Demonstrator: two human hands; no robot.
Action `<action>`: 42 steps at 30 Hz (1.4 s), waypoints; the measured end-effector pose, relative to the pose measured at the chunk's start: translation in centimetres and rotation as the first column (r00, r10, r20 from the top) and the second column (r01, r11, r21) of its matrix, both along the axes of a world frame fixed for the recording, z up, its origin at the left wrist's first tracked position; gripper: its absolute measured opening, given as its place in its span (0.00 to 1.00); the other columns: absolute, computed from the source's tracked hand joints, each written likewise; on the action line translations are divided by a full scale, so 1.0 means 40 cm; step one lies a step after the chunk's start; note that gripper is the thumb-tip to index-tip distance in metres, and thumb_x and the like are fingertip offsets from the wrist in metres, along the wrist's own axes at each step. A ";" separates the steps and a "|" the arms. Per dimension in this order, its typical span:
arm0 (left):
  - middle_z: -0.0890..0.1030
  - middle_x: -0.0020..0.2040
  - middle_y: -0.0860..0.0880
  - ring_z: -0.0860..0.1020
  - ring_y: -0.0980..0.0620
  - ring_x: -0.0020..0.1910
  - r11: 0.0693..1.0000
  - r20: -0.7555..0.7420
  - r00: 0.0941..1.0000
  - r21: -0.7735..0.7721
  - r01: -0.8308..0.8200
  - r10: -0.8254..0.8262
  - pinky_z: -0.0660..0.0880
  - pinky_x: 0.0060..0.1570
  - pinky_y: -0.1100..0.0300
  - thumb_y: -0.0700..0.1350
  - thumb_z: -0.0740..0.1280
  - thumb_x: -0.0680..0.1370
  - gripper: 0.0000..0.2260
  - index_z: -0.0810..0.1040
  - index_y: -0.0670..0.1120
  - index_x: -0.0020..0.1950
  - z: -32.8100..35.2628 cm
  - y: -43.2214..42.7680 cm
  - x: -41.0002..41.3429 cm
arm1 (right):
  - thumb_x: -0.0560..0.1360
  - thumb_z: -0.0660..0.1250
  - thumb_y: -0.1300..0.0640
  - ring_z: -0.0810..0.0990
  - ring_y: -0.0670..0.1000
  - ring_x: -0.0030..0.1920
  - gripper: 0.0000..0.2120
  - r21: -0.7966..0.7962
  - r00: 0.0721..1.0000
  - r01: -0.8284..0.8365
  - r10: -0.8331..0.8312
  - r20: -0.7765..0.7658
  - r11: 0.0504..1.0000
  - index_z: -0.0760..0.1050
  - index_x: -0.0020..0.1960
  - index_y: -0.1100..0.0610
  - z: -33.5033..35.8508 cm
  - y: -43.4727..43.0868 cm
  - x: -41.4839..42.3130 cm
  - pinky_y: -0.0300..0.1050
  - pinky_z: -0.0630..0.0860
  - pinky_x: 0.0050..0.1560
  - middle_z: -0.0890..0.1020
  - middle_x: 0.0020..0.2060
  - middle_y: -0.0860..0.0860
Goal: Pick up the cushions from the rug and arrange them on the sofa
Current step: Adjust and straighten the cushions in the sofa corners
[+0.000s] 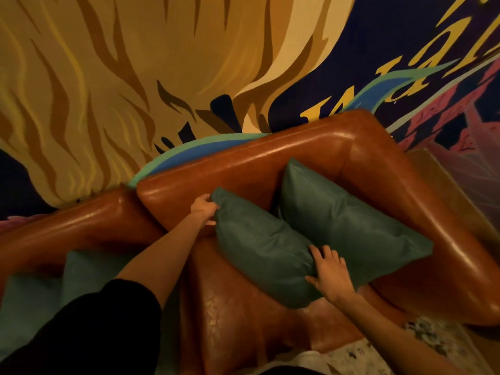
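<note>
Two dark green cushions stand on the brown leather sofa (243, 163) near its right arm. The right cushion (351, 226) leans against the backrest in the corner. The left cushion (259, 247) leans beside it, touching it. My left hand (203, 208) pinches that cushion's upper left corner. My right hand (328, 272) grips its lower right edge, fingers spread over the fabric. More green cushions (81, 269) lie on the seat at the lower left, partly hidden by my left arm.
A painted mural wall (121, 77) rises right behind the sofa. The sofa's right arm (422, 212) borders a wooden surface (460, 190). A speckled rug (422, 336) shows at the lower right, in front of the seat.
</note>
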State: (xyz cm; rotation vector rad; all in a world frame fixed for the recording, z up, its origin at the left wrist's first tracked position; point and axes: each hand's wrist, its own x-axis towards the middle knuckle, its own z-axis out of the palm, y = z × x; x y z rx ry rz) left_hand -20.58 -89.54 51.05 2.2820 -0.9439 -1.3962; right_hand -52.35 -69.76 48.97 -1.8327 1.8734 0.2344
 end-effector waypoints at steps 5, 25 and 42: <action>0.72 0.69 0.45 0.74 0.43 0.64 0.999 -0.025 0.999 0.027 -0.026 0.027 0.80 0.48 0.47 0.45 0.72 0.73 0.32 0.62 0.50 0.74 0.032 0.054 -0.012 | 0.66 0.57 0.24 0.70 0.55 0.62 0.42 0.123 0.980 0.006 -0.031 0.198 0.992 0.63 0.73 0.47 0.022 -0.039 -0.066 0.53 0.69 0.64 0.70 0.59 0.52; 0.72 0.67 0.43 0.73 0.35 0.63 0.790 -0.383 0.691 0.287 -0.542 0.613 0.78 0.30 0.39 0.40 0.78 0.65 0.37 0.66 0.48 0.69 -0.088 0.360 -0.334 | 0.68 0.74 0.42 0.75 0.59 0.57 0.25 -0.029 0.964 0.264 -0.263 0.041 0.964 0.70 0.57 0.54 -0.015 -0.267 -0.326 0.58 0.72 0.55 0.78 0.55 0.55; 0.74 0.67 0.44 0.78 0.39 0.55 0.861 -0.510 0.696 0.359 -0.361 0.505 0.79 0.43 0.39 0.50 0.77 0.68 0.34 0.66 0.52 0.69 -0.063 0.404 -0.294 | 0.71 0.68 0.37 0.69 0.64 0.64 0.38 0.016 0.953 0.284 -0.280 -0.116 0.959 0.62 0.70 0.60 -0.020 -0.158 -0.286 0.61 0.68 0.63 0.69 0.63 0.61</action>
